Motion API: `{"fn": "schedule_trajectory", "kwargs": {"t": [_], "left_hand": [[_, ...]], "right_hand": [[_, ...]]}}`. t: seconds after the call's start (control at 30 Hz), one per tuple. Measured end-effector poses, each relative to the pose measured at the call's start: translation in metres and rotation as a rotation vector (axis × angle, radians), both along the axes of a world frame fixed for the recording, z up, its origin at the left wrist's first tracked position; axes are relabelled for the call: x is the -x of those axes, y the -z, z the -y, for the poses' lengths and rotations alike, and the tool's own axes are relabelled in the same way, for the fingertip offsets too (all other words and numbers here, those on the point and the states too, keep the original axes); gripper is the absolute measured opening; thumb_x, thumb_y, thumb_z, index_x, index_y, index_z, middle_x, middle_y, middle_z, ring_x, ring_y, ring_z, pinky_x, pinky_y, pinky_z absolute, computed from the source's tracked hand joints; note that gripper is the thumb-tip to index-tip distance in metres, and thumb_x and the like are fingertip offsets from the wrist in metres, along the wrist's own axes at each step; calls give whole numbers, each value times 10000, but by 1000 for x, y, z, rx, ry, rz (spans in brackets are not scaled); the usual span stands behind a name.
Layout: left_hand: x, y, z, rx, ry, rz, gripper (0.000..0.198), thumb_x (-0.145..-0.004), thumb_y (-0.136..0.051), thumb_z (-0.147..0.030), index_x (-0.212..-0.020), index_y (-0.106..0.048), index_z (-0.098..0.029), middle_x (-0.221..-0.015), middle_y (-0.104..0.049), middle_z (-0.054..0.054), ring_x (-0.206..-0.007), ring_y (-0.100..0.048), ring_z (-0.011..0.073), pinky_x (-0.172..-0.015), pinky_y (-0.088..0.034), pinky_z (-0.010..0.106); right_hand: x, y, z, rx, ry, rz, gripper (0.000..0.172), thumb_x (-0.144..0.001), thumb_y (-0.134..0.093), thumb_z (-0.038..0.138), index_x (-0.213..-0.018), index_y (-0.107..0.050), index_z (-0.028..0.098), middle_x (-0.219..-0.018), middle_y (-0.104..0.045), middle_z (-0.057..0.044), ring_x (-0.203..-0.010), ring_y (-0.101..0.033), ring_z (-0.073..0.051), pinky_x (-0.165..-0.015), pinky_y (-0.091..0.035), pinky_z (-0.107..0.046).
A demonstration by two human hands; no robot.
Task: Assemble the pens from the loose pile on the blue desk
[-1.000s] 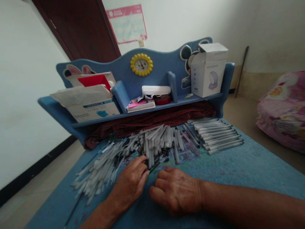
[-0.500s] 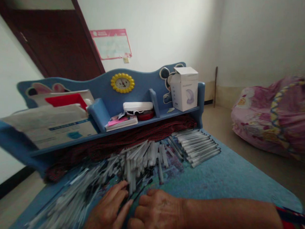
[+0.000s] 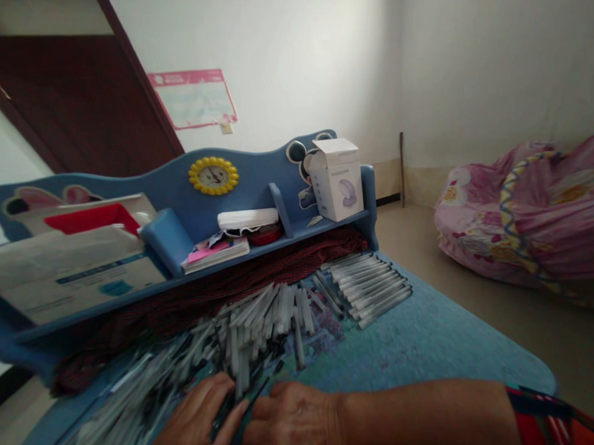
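Note:
My left hand (image 3: 199, 417) is at the bottom edge, closed, with a dark slim pen part (image 3: 222, 413) between its thumb and fingers. Close beside it, my right hand (image 3: 296, 417) is curled with the knuckles up; whatever its fingers hold is hidden. A thin black piece (image 3: 264, 387) points up and right from between the hands. Just beyond lies a heap of clear pen barrels (image 3: 256, 321). To the left spreads a loose pile of pens and clear barrels (image 3: 132, 397), partly blurred. At the right, pens with dark ends (image 3: 372, 288) lie side by side in a row.
All this lies on a blue table (image 3: 457, 347). Along its back runs a blue shelf (image 3: 246, 166) with a yellow flower clock (image 3: 213, 176), a white box (image 3: 338, 182) and booklets (image 3: 217, 253). Under the shelf is a dark red checked cloth (image 3: 298, 255). A pink covered seat (image 3: 477, 216) stands right.
The view has swung to the right, so the scene sits further left and slightly lower. Both hands stay close together, and a dark pen part now shows in my left hand.

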State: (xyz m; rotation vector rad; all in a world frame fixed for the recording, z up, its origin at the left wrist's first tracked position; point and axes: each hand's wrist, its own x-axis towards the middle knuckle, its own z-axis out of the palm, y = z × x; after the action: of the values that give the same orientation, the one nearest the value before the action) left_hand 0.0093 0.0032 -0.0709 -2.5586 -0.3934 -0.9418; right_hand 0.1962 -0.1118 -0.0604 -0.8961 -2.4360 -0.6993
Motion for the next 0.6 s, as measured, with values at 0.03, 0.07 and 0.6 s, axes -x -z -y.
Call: {"fn": "schedule_trajectory", "kwargs": {"t": [0.03, 0.07, 0.6], "left_hand": [[-4, -5, 5, -7, -5, -6, 322, -915, -356, -413, -939, -647, -279, -914, -692, 35, -831, -648, 208, -756, -534, 308], [-8, -10, 10, -15, -7, -14, 325, -922, -346, -398, -938, -646, -271, -909, -692, 33, -826, -649, 201, -741, -532, 295], [-21, -26, 24, -32, 6, -94, 341, -947, -341, -309, -958, -660, -189, -875, -689, 33, -808, -640, 148, -751, -483, 240]], "right_hand": [[0, 2, 0, -13, -7, -19, 163, -901, -404, 184, -790, -523, 175, -670, -582, -11, -689, -597, -162, -445, -405, -254], [0, 3, 0, -22, -10, -35, 147, -896, -411, 192, -798, -519, 174, -658, -571, -7, -665, -587, -164, -439, -395, -258], [-1, -2, 5, 89, -13, -29, 109, -885, -436, 232, -852, -511, 160, -743, -593, -30, -738, -568, -167, -521, -405, -273]]}}
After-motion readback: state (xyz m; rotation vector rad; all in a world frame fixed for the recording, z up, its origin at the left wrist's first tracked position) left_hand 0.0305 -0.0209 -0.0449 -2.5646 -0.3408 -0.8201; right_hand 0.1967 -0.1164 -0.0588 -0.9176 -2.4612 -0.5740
